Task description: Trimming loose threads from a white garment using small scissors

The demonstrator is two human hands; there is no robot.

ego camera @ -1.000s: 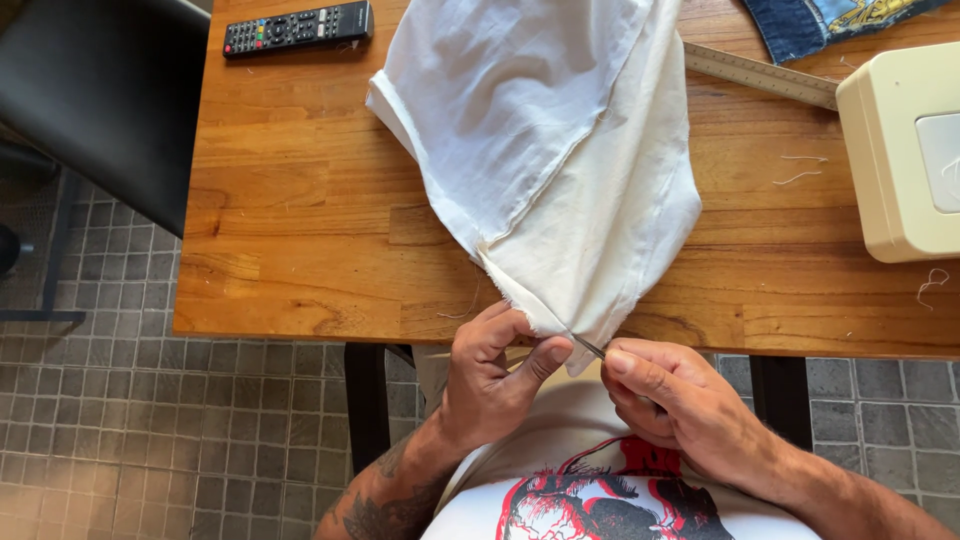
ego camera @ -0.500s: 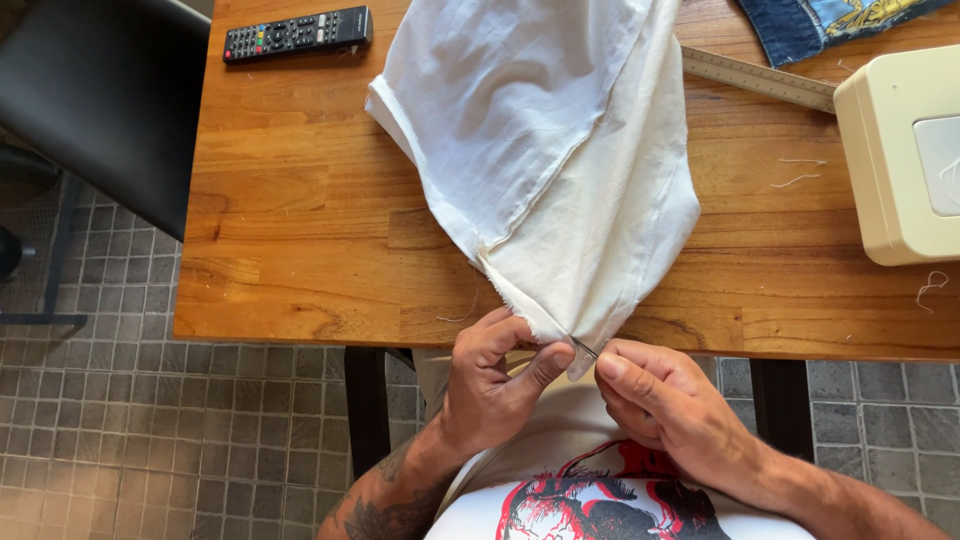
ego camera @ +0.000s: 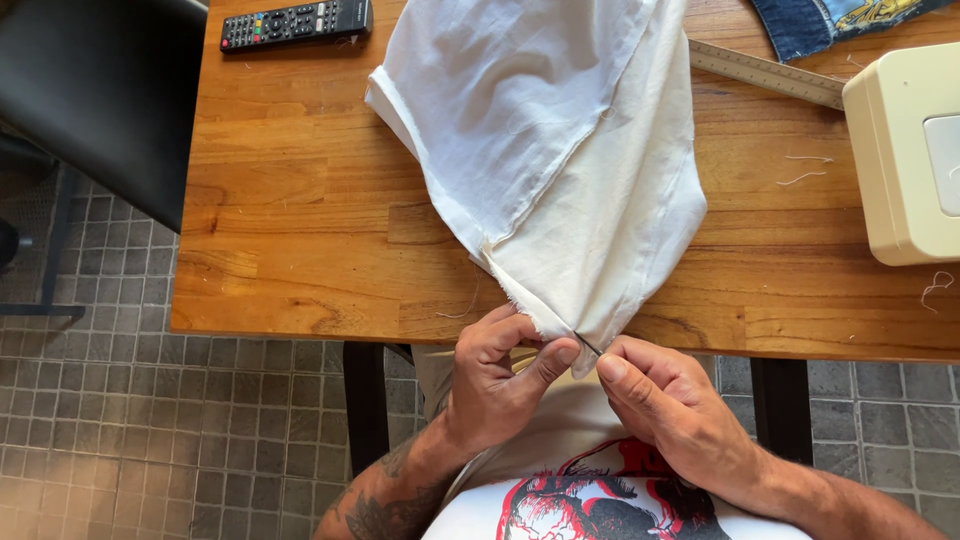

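Note:
A white and cream fabric piece (ego camera: 560,160) lies on the wooden table (ego camera: 300,250), and its lower corner hangs over the near edge. My left hand (ego camera: 500,375) pinches that corner between thumb and fingers. My right hand (ego camera: 665,400) is right beside it. It holds a thin dark needle-like tool (ego camera: 587,345) with its tip at the fabric's seam. A frayed seam runs up the cloth from the pinched corner.
A black remote control (ego camera: 295,22) lies at the table's far left. A ruler (ego camera: 765,72) and a piece of blue denim (ego camera: 830,15) lie at the far right. A cream box-shaped machine (ego camera: 905,150) stands on the right. A dark chair (ego camera: 100,100) is at left over tiled floor.
Both hands have stayed at the fabric's corner, with only small finger shifts. The cloth has barely moved.

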